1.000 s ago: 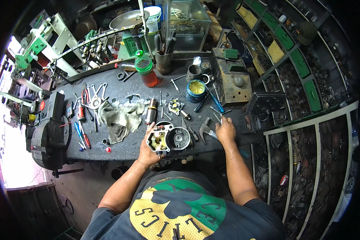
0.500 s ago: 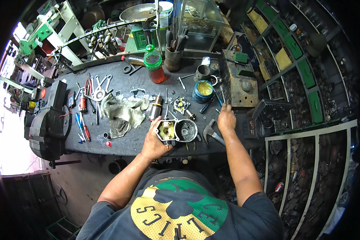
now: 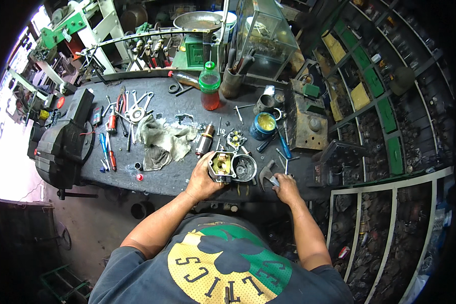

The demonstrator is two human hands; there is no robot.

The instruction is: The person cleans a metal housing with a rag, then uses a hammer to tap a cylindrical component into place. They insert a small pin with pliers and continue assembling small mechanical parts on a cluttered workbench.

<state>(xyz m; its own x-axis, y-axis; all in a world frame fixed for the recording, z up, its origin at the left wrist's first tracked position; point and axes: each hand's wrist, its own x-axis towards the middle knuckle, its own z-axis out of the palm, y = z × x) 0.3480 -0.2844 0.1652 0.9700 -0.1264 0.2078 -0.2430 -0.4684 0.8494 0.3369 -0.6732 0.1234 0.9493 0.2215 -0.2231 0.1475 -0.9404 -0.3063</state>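
My left hand (image 3: 202, 178) is wrapped round the left side of a cast metal housing (image 3: 221, 164), with its open yellowish cavity facing up. A round, cup-like metal opening (image 3: 244, 168) adjoins the housing on its right. My right hand (image 3: 288, 190) is closed at the handle of a claw hammer (image 3: 268, 175) that lies near the bench's front edge. From the same fingers a thin metal rod (image 3: 287, 166) points away; whether it is gripped too cannot be made out. Beyond the housing lie a motor armature (image 3: 205, 140) and a small brush plate (image 3: 235, 138).
A grey rag (image 3: 167, 137) lies left of the armature, with wrenches (image 3: 138, 106) and screwdrivers (image 3: 110, 152) further left. A large vise (image 3: 66, 147) occupies the left end. A grease tub (image 3: 264, 125), a bottle of red liquid (image 3: 210, 88) and a metal box (image 3: 306, 119) stand behind.
My right hand has come back toward me, from beside the metal box to the hammer's handle. My left hand keeps its hold on the housing. The whole view has shifted slightly.
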